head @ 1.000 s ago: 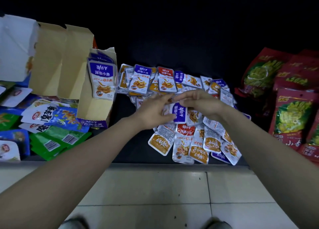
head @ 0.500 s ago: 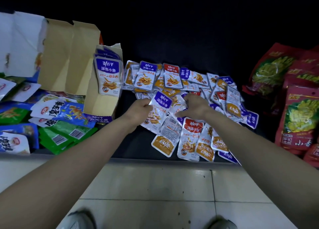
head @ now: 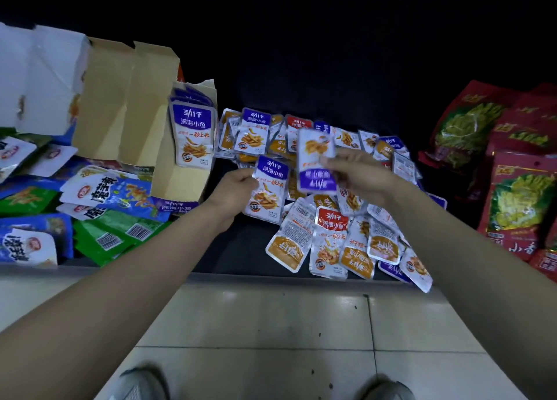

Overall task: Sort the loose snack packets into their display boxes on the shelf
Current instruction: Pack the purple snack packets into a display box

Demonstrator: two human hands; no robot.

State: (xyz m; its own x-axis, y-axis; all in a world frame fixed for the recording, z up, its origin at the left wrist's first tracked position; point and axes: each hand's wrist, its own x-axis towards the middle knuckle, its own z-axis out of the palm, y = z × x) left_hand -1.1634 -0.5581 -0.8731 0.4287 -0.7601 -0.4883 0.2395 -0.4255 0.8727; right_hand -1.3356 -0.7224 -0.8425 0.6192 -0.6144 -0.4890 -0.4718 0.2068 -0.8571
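Fingers (head: 250,175) of the left hand (head: 236,188) pinch the left edge of a purple packet (head: 269,188), held upright with its printed face toward the camera, just right of the display box (head: 126,113). The right hand (head: 358,173) grips a second packet (head: 316,161) of the same purple kind, upside down with its purple band at the near end, and its left edge almost meets the first one. Both packets hang above the heap (head: 331,239) of loose packets spread over the middle of the dark shelf (head: 238,249), from the near lip to the far shadow. The display box stands open at the left with its flaps up, and a row of purple packets (head: 193,137) stands upright in its right end, while the rest of its cardboard interior shows bare. So the sorting looks barely begun: a handful of purple packets is boxed, two more are in hand, and the heap holds many purple, red and orange ones, some face down. No box for the red or orange kinds can be made out. Larger green and blue packets (head: 114,194) lie to the left of the box, and big red bags (head: 518,194) fill the right end of the shelf. My guess is that the upside-down packet needs turning before the pair goes into the box.
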